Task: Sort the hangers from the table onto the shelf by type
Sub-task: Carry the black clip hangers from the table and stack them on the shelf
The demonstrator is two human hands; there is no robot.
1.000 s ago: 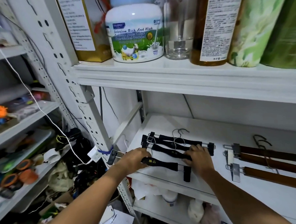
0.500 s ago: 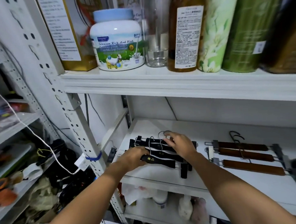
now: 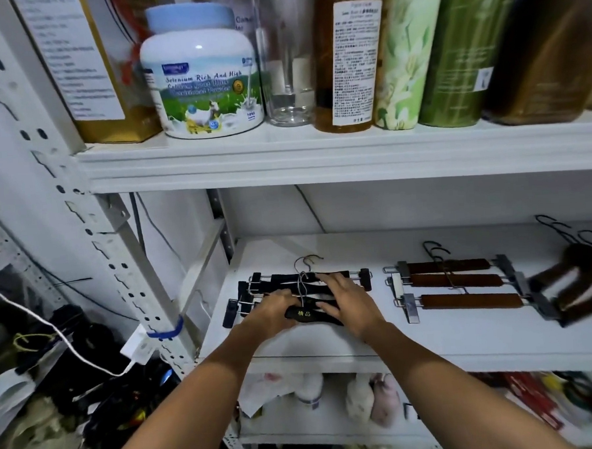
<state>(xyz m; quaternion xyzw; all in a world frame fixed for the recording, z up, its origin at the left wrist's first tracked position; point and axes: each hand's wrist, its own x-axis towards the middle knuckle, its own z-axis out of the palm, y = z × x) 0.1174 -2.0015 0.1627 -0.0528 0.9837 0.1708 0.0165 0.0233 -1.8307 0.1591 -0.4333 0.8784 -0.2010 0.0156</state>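
Three black clip hangers (image 3: pixel 292 280) lie in a row on the left part of the white shelf (image 3: pixel 465 332). My left hand (image 3: pixel 271 312) rests on the left end of the nearest black hanger (image 3: pixel 304 313), fingers curled over it. My right hand (image 3: pixel 347 304) lies flat across the black hangers' right halves, fingers spread. To the right lie three brown wooden clip hangers (image 3: pixel 463 300), side by side. More dark brown hangers (image 3: pixel 579 281) sit blurred at the far right edge.
The upper shelf (image 3: pixel 318 154) carries a milk powder tub (image 3: pixel 204 78), a glass, a brown bottle (image 3: pixel 347 56) and green canisters. A white upright post (image 3: pixel 91 214) stands left, with a white cable and clutter beyond. Bags sit on the lower shelf.
My right hand slid from the hooks at the back onto the right side of the black hangers. The front hanger now lies closer to the others. The view shifted right.
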